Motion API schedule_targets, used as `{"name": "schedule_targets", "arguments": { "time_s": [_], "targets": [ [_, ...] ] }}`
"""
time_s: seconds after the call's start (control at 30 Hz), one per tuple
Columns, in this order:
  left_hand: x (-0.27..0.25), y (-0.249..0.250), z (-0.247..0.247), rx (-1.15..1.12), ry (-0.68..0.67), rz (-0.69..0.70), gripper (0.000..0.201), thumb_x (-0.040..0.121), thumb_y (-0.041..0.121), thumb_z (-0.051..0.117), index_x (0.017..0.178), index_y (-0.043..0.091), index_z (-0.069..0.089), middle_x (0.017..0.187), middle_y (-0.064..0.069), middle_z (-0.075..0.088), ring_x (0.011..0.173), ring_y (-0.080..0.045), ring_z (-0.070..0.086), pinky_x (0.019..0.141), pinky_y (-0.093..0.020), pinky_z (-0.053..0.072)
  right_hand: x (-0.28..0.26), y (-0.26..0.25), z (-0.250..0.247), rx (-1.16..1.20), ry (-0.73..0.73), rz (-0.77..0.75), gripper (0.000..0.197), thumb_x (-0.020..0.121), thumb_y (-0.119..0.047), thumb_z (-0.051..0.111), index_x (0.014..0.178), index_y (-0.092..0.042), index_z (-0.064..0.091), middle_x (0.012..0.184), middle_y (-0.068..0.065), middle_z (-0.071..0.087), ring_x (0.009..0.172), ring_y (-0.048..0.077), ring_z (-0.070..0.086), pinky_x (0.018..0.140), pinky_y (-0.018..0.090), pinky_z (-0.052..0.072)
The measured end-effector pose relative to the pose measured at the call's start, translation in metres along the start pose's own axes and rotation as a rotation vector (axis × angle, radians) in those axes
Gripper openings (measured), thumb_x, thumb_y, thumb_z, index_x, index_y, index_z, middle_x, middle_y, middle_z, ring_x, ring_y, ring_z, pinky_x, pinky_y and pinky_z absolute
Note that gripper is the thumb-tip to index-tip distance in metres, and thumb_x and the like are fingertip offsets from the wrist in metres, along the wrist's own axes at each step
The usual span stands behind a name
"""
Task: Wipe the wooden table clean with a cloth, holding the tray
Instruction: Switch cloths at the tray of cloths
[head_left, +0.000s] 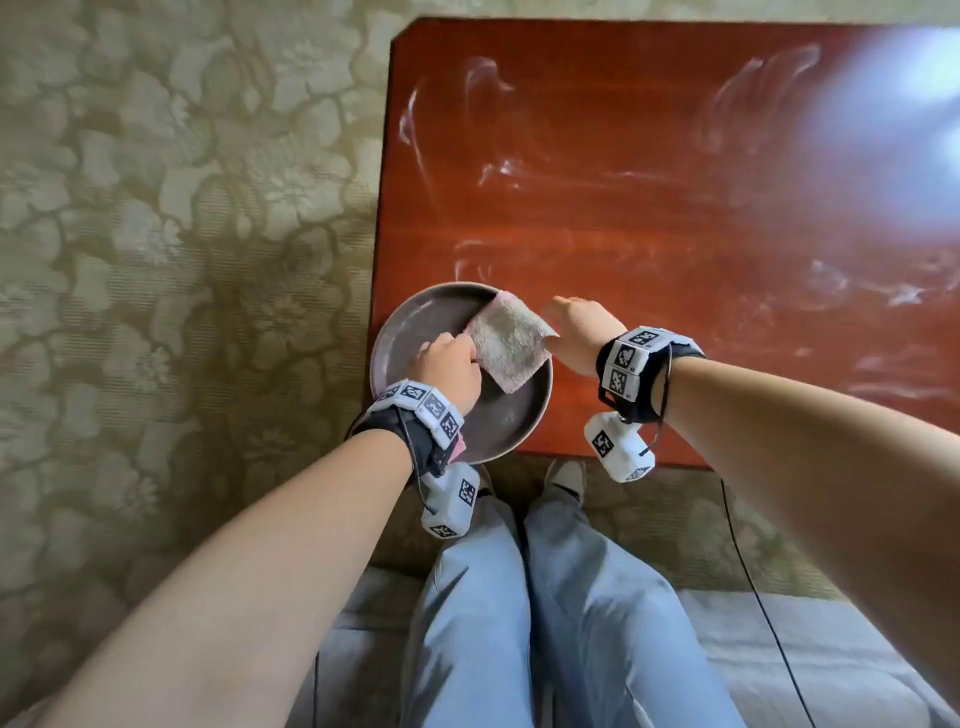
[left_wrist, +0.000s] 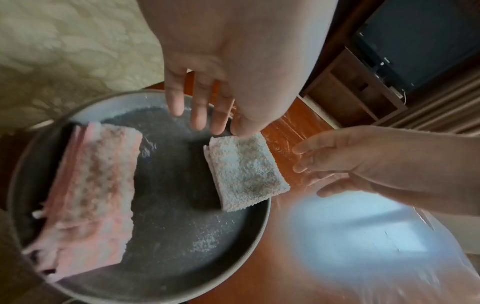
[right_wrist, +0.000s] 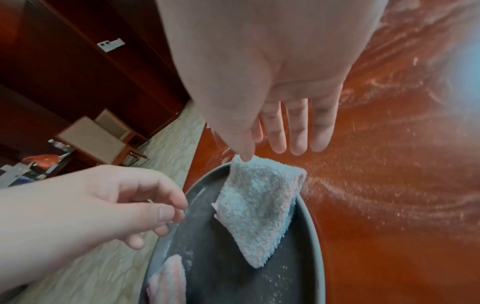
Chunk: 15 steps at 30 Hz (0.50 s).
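A round grey tray (head_left: 395, 332) sits on the near left corner of the red-brown wooden table (head_left: 623, 182), overhanging its edge. A folded pinkish cloth (head_left: 506, 345) lies across the tray's right rim. My left hand (head_left: 447, 364) hovers over the tray at the cloth's left edge, fingers loosely curled and holding nothing. My right hand (head_left: 576, 327) is beside the cloth's right corner with its fingers straight and its thumb tip at that corner. A second pink cloth (left_wrist: 91, 185) lies in the tray's left part. White powder dusts the tray floor.
White powdery smears (head_left: 498, 171) streak much of the table top, with glare at the far right. Patterned carpet (head_left: 156, 208) lies left of the table. My legs in jeans (head_left: 519, 597) are just below the table's near edge.
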<state>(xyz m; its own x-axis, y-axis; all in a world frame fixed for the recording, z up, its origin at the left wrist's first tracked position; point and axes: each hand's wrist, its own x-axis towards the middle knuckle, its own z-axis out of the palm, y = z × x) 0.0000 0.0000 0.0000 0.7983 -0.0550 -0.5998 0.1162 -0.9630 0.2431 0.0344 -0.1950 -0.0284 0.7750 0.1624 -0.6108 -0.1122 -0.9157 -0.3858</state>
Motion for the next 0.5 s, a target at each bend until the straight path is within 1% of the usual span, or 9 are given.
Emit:
{"name": "schedule_targets", "arguments": {
  "time_s": [0.03,0.1,0.2,0.27,0.33,0.4,0.47,0.5],
  "targets": [
    [0.005,-0.002,0.006,-0.032,0.010,-0.007,0.019,0.097,0.021,0.049,0.108,0.018,0.063,0.113,-0.007,0.058,0.108,-0.033,0.054,0.096,-0.047,0.046,0.006,0.000,0.006,0.022,0.016,0.009,0.042,0.091,-0.025,0.058,0.131,-0.015,0.052,0.123,0.010,0.058,0.113,0.030,0.056,0.090,0.038,0.049],
    [0.018,-0.009,0.021,-0.051,0.047,-0.005,0.018,0.096,0.022,0.050,0.107,0.020,0.064,0.114,-0.006,0.059,0.108,-0.033,0.053,0.095,-0.048,0.047,0.017,0.003,0.017,0.074,0.073,0.041,0.038,0.091,-0.025,0.056,0.127,-0.012,0.055,0.119,0.010,0.058,0.109,0.031,0.057,0.088,0.035,0.048],
    [0.022,-0.011,0.034,0.023,0.052,0.064,0.021,0.098,0.024,0.050,0.113,0.021,0.064,0.120,-0.003,0.059,0.114,-0.030,0.050,0.098,-0.044,0.044,0.026,0.002,0.029,0.139,0.118,0.066,0.040,0.090,-0.025,0.056,0.128,-0.011,0.057,0.119,0.011,0.061,0.107,0.030,0.059,0.088,0.033,0.046],
    [0.023,-0.012,0.039,0.043,0.088,0.104,0.020,0.098,0.025,0.050,0.114,0.022,0.063,0.123,-0.001,0.058,0.116,-0.029,0.049,0.099,-0.044,0.042,0.032,0.002,0.033,0.151,0.141,0.066,0.038,0.090,-0.026,0.057,0.125,-0.011,0.059,0.117,0.012,0.061,0.105,0.031,0.059,0.087,0.033,0.047],
    [0.025,-0.015,0.047,0.022,0.082,0.098,0.018,0.097,0.025,0.052,0.113,0.023,0.061,0.122,-0.002,0.058,0.114,-0.029,0.050,0.098,-0.046,0.044,0.037,0.003,0.036,0.202,0.144,0.101,0.038,0.088,-0.027,0.060,0.123,-0.013,0.062,0.116,0.011,0.063,0.103,0.029,0.060,0.085,0.035,0.051],
    [0.026,-0.015,0.050,-0.012,0.075,0.098,0.019,0.096,0.025,0.054,0.114,0.023,0.059,0.120,-0.002,0.059,0.113,-0.028,0.051,0.095,-0.046,0.046,0.039,0.002,0.039,0.235,0.149,0.130,0.033,0.088,-0.026,0.060,0.119,-0.015,0.064,0.111,0.008,0.066,0.096,0.026,0.062,0.078,0.033,0.052],
    [0.026,-0.015,0.053,-0.025,0.069,0.094,0.020,0.096,0.024,0.054,0.115,0.022,0.059,0.120,-0.002,0.059,0.113,-0.028,0.051,0.093,-0.046,0.047,0.039,0.002,0.042,0.229,0.154,0.150,0.025,0.090,-0.018,0.054,0.112,-0.014,0.065,0.106,0.008,0.067,0.087,0.024,0.060,0.071,0.030,0.048],
    [0.026,-0.014,0.053,-0.030,0.061,0.093,0.020,0.096,0.024,0.054,0.116,0.022,0.059,0.120,-0.003,0.059,0.113,-0.028,0.051,0.093,-0.045,0.047,0.038,0.001,0.043,0.230,0.157,0.156,0.024,0.089,-0.015,0.052,0.108,-0.014,0.066,0.103,0.008,0.067,0.085,0.024,0.059,0.069,0.029,0.047]
  ]
}}
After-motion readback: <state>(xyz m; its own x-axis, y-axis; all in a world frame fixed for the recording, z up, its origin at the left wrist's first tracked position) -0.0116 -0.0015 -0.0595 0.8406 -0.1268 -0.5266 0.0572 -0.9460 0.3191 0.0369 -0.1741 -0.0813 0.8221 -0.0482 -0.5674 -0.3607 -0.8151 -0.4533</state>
